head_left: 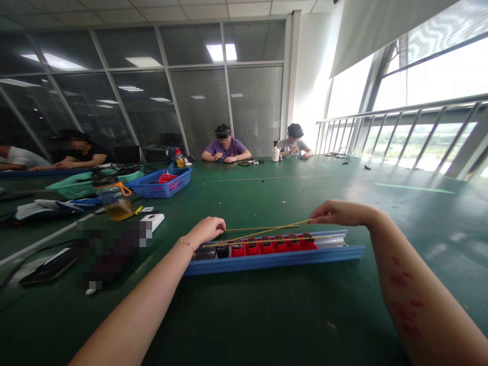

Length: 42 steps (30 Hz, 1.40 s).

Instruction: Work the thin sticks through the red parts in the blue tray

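A long blue channel (276,259) lies across the green table in front of me. Inside it sits a row of red blocks (266,247) with dark tops, and a black block (222,251) at their left. My right hand (335,212) pinches the right end of a thin yellowish stick (282,226), which slants down leftward over the channel. Another thin stick (305,239) lies lengthwise above the red blocks. My left hand (208,231) is closed over the channel's left end. A third stick (263,228) starts by its fingertips; whether they grip it is hidden.
To the left are a blue basket (162,185), a green basket (72,188), a jar (118,203) of amber liquid, a white-ended device (153,221) and a black phone-like object (49,267). Several people sit at the far and left sides. A white bottle (275,154) stands far off.
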Each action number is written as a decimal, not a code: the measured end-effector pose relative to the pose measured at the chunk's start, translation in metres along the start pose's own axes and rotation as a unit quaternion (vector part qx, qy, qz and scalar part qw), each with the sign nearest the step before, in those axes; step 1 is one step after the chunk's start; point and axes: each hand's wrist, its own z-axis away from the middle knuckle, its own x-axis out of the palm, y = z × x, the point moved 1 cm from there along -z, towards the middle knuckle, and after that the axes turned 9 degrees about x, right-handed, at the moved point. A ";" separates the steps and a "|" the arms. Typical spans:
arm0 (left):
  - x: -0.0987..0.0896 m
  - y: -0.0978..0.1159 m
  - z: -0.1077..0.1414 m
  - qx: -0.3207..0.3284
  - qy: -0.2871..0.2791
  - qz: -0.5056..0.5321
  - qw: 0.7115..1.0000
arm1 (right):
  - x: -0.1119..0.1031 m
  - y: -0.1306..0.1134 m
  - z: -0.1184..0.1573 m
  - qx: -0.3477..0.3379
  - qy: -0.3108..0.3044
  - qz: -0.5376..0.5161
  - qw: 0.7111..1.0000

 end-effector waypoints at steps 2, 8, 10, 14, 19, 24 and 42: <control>0.001 0.000 0.000 -0.001 -0.002 -0.009 1.000 | -0.005 -0.003 0.006 -0.005 0.031 -0.030 0.999; 0.000 0.000 0.001 -0.004 -0.009 0.014 1.000 | -0.025 0.012 0.032 -0.002 0.142 -0.065 0.988; 0.001 -0.001 0.001 -0.006 -0.010 0.025 1.000 | -0.028 0.022 0.038 0.023 0.153 -0.068 0.986; 0.001 -0.002 0.001 -0.010 -0.012 0.042 0.999 | -0.026 0.035 0.036 0.060 0.140 -0.073 0.986; -0.001 0.001 0.002 -0.017 -0.015 0.048 0.999 | -0.013 0.031 0.008 0.050 0.078 -0.068 0.993; -0.003 0.007 0.004 -0.018 -0.007 0.024 1.000 | 0.013 0.027 -0.033 0.044 0.052 -0.006 0.998; 0.002 0.002 0.001 -0.008 -0.014 0.050 0.999 | 0.031 0.026 -0.052 0.056 0.005 0.029 0.998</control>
